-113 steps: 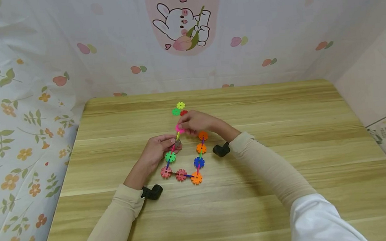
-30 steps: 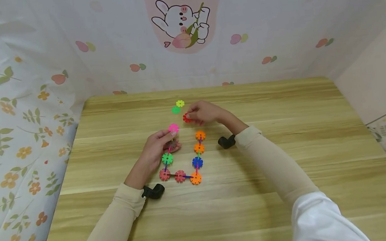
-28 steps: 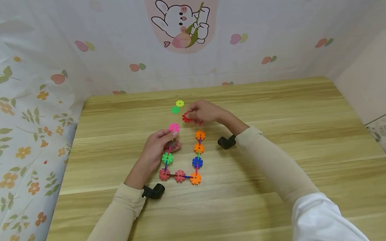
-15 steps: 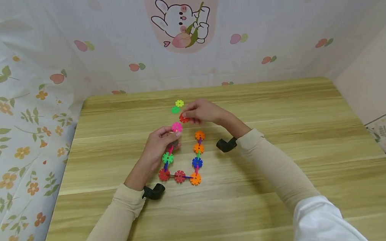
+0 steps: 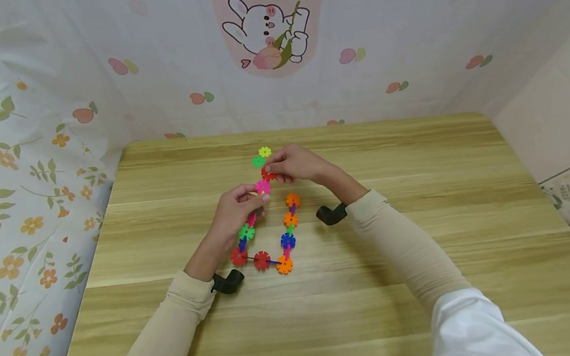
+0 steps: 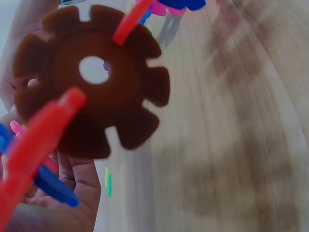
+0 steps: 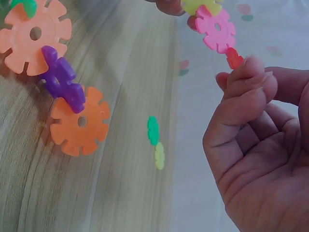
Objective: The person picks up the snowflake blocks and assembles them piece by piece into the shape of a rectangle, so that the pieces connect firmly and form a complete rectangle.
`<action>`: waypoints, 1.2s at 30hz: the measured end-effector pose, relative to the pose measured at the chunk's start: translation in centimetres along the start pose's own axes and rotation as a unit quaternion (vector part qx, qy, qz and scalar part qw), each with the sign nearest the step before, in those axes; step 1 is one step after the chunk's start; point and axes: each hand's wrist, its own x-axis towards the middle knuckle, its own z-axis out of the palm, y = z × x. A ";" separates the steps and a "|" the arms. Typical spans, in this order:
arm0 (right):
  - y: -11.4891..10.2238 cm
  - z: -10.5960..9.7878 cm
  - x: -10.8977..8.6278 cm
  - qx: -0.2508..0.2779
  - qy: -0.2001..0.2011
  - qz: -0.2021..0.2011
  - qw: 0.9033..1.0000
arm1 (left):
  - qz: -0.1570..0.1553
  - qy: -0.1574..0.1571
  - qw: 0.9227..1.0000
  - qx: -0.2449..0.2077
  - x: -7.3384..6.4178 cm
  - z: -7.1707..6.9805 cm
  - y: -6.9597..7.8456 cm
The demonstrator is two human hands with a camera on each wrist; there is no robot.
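A chain of notched interlocking plastic discs forms a U in the head view, with a green disc (image 5: 246,232), a blue disc (image 5: 287,240) and an orange end disc (image 5: 292,201). My left hand (image 5: 234,213) pinches its left arm just below the pink disc (image 5: 262,187); fingers partly hide the yellow disc (image 7: 200,6) there. My right hand (image 5: 296,163) pinches a red disc (image 5: 267,173) by its edge. In the right wrist view that disc meets the pink disc's rim edge-on; how deep it sits is hidden. A brown disc (image 6: 130,82) looms close in the left wrist view.
Two loose discs, one green (image 5: 258,161) and one yellow (image 5: 264,152), lie on the wooden table (image 5: 397,236) just beyond the hands. A patterned cloth (image 5: 378,23) hangs behind the table's far edge.
My right hand has left the pink disc, picked up the red disc and carried it left to the pink one. My left hand has shifted slightly right, and the chain has moved a little with it.
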 end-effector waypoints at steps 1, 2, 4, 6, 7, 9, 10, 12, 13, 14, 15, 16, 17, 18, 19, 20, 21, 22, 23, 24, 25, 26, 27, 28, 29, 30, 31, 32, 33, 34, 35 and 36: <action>0.0 0.0 0.0 -0.001 -0.003 -0.001 1.000 | 0.004 0.003 1.000 0.006 0.0 0.0 0.0; -0.1 0.0 0.0 -0.002 -0.005 -0.002 1.000 | 0.007 0.006 1.000 0.011 -0.1 0.1 0.1; -0.1 0.1 0.0 -0.007 -0.008 -0.002 1.000 | 0.015 0.008 0.999 0.029 -0.2 0.2 0.2; -0.3 0.2 0.0 -0.012 -0.008 0.004 1.000 | 0.023 0.009 0.998 0.051 -0.4 0.3 0.3; -0.4 0.2 0.0 -0.014 -0.006 0.010 1.000 | 0.029 0.010 0.997 0.065 -0.5 0.3 0.4; -0.6 0.4 0.0 -0.019 0.003 0.025 1.000 | 0.044 0.013 0.995 0.094 -0.6 0.4 0.6; -0.7 0.6 0.0 -0.021 0.008 0.032 0.999 | 0.051 0.015 0.993 0.105 -0.6 0.5 0.7; -1.0 1.0 0.1 -0.018 0.019 0.048 0.998 | 0.061 0.017 0.991 0.116 -0.7 0.6 0.9; -1.2 1.2 0.1 -0.017 0.025 0.055 0.998 | 0.064 0.017 0.991 0.119 -0.7 0.6 0.9; -1.3 1.4 0.1 -0.016 0.030 0.059 0.998 | 0.066 0.017 0.991 0.118 -0.7 0.6 1.0; -1.4 1.6 0.1 -0.011 0.033 0.063 0.997 | 0.064 0.016 0.991 0.115 -0.7 0.6 1.1; -1.5 1.8 0.1 -0.005 0.035 0.063 0.997 | 0.059 0.016 0.992 0.111 -0.7 0.6 1.1; -1.6 2.0 0.2 0.000 0.034 0.064 0.997 | 0.052 0.016 0.993 0.105 -0.8 0.6 1.1; -1.6 2.2 0.2 0.003 0.033 0.064 0.997 | 0.046 0.016 0.994 0.099 -0.8 0.7 1.1; -1.7 2.3 0.2 0.006 0.029 0.063 0.998 | 0.041 0.017 0.994 0.095 -0.8 0.7 1.1; -1.7 2.3 0.3 0.008 0.024 0.061 0.998 | 0.034 0.018 0.995 0.091 -0.8 0.7 1.1; -1.6 2.4 0.3 0.009 0.019 0.060 0.998 | 0.028 0.020 0.996 0.085 -0.8 0.6 1.0; -1.6 2.4 0.4 0.010 0.011 0.059 0.998 | 0.022 0.021 0.997 0.076 -0.8 0.6 0.9; -1.5 2.3 0.5 0.011 0.004 0.058 0.998 | 0.017 0.023 0.998 0.065 -0.7 0.5 0.8; -1.3 2.2 0.6 0.015 -0.002 0.057 0.998 | 0.015 0.023 0.998 0.056 -0.7 0.4 0.7; -1.1 2.1 0.7 0.021 -0.008 0.057 0.998 | 0.013 0.024 0.999 0.047 -0.6 0.3 0.6; -0.9 1.9 0.8 0.028 -0.014 0.056 0.998 | 0.009 0.026 0.999 0.038 -0.5 0.2 0.5; -0.6 1.7 1.0 0.037 -0.018 0.055 0.998 | 0.006 0.027 0.999 0.029 -0.5 0.1 0.4; -0.3 1.5 1.1 0.047 -0.021 0.054 0.997 | 0.003 0.027 0.999 0.019 -0.5 0.0 0.3; 0.0 1.3 1.3 0.057 -0.021 0.054 0.997 | 0.001 0.028 1.000 0.015 -0.5 -0.1 0.2; 0.3 1.0 1.4 0.064 -0.017 0.054 0.996 | -0.003 0.030 0.999 0.013 -0.5 -0.3 0.1; 0.6 0.8 1.5 0.073 -0.012 0.056 0.996 | -0.006 0.031 0.999 0.013 -0.5 -0.5 -0.1; 0.8 0.5 1.7 0.078 -0.007 0.057 0.995 | -0.010 0.033 0.999 0.015 -0.5 -0.6 -0.1; 1.1 0.3 1.9 0.083 0.001 0.060 0.995 | -0.013 0.034 0.999 0.017 -0.6 -0.7 -0.2; 1.3 0.1 2.0 0.087 0.007 0.064 0.994 | -0.015 0.033 0.999 0.023 -0.6 -0.9 -0.2; 1.6 -0.2 2.2 0.091 0.015 0.067 0.993 | -0.017 0.033 0.999 0.031 -0.7 -1.0 -0.3; 1.8 -0.3 2.4 0.094 0.023 0.071 0.993 | -0.021 0.033 0.998 0.039 -0.7 -1.1 -0.3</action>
